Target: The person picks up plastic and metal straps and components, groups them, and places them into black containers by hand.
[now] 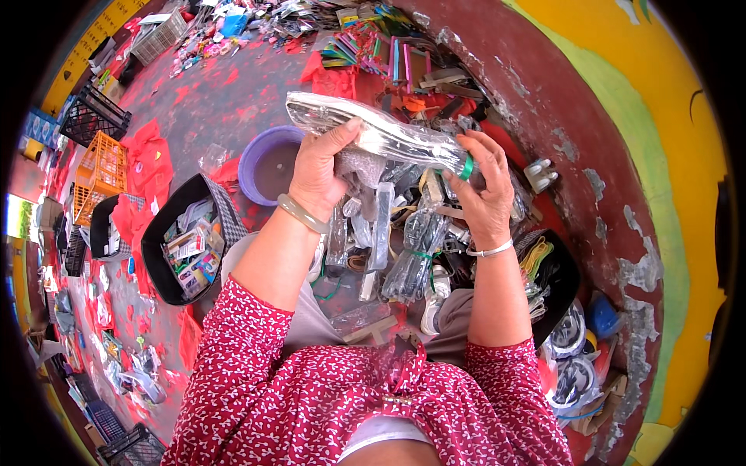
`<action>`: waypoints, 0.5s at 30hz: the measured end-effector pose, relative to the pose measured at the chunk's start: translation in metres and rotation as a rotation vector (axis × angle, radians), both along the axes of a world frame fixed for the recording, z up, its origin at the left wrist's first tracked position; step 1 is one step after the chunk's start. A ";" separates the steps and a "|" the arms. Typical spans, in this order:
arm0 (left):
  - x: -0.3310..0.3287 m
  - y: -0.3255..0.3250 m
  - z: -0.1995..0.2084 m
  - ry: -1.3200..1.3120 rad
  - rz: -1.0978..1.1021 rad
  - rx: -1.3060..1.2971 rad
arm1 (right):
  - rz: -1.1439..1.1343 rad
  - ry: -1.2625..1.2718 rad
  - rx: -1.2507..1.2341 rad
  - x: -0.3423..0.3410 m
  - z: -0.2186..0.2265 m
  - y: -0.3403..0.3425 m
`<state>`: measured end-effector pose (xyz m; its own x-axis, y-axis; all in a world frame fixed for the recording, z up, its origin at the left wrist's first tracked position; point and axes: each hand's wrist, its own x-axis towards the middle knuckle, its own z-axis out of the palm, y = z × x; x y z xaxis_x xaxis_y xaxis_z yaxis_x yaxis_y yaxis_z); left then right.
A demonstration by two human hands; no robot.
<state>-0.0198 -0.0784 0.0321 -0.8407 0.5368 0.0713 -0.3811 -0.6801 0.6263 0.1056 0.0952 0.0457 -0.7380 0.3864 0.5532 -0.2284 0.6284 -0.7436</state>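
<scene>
Both hands [400, 175] gripping a clear plastic packet [381, 132]; black tray [159, 233] full of small packets.

The long bundle [381, 132] was wrapped in clear, glossy plastic film that caught the light, bound with shiny green tape [466, 167]. The purple bowl [256, 159] looked like smooth plastic. The orange crate [99, 172] was matt plastic lattice. The sleeves [233, 365] were soft printed cloth. The wall [575, 147] showed rough, flaking paint.
</scene>
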 end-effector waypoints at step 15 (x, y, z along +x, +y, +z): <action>0.004 0.002 0.005 0.028 -0.097 -0.110 | 0.118 -0.047 -0.534 -0.004 -0.026 0.011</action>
